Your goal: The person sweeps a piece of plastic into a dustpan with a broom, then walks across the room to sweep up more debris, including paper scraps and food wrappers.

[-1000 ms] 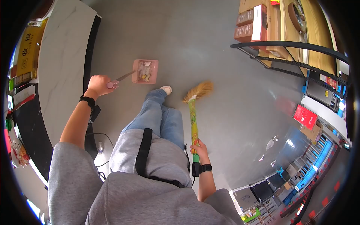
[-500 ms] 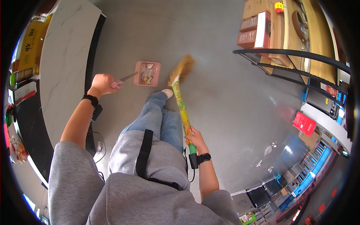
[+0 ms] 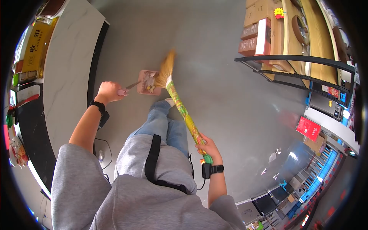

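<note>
A pink dustpan [image 3: 142, 90] lies on the grey floor, with crumpled white and yellowish litter [image 3: 150, 82] in its tray. My left hand [image 3: 110, 92] is closed round the pink end of the dustpan's long handle. In my right hand [image 3: 209, 148] is a broom [image 3: 180, 105], gripped near the top of its yellow-green patterned handle. The straw bristles [image 3: 167, 69] are a little blurred and overlap the dustpan's right side. Just below the bristles, the toe of a light shoe [image 3: 170, 102] shows.
A counter with a marbled white panel [image 3: 73, 42] runs along the left. Shelving with a black metal frame [image 3: 295, 58] holds cardboard boxes [image 3: 258, 13] at the upper right. Silvery scraps [image 3: 273, 157] lie on the floor at right, near a red box [image 3: 308, 128].
The broom's bristles have swung left, from beside the dustpan to over its right edge. My right hand has shifted slightly right and down; the left hand still grips the dustpan.
</note>
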The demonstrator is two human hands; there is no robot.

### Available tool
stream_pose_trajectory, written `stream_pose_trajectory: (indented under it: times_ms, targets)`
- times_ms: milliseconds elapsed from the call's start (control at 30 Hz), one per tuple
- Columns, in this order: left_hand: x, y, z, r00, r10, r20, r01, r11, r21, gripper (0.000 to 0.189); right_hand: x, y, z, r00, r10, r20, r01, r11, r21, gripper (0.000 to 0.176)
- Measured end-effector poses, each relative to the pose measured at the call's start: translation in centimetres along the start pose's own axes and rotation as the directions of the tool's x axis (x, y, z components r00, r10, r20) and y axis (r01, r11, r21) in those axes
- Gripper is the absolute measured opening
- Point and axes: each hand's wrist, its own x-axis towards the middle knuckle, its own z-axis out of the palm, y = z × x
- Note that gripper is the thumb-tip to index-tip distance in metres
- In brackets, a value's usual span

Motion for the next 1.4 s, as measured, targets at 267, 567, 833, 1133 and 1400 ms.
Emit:
stream_pose_trajectory:
  times_ms: [267, 567, 833, 1133, 1400]
  targets:
    - [0.3, -1.0, 0.6, 0.999, 0.030, -0.019, -0.030, 1.000, -0.004, 0.032, -3.3, -0.9, -2.4, 0.910, -0.112, -0.398, -0.042, 0.932, -0.359, 0.076]
    - [0.1, -0.5, 0.7, 1.000, -0.001, -0.012, 0.000, 1.000, -0.025, 0.031, 7.5, -3.9, -11.4, 0.742, -0.204, -0.639, -0.170, 0.864, -0.474, 0.061]
    - [0.1, -0.7, 0.7, 1.000, -0.023, 0.013, 0.023, 1.000, -0.018, 0.029, 11.7, -8.6, -17.6, 0.781, -0.164, -0.603, -0.360, 0.670, -0.649, 0.031]
    - [-0.2, -0.3, 1.5, 0.999, -0.025, -0.027, 0.023, 0.999, -0.046, 0.030, 15.6, -7.6, -9.3, 0.881, -0.266, -0.392, -0.223, 0.497, -0.838, 0.045]
    - [-0.1, 0.2, 0.6, 0.997, -0.069, 0.039, 0.070, 0.997, -0.020, 0.026, 15.8, -8.5, 0.7, 0.951, -0.270, -0.150, -0.120, 0.123, -0.985, 0.074]
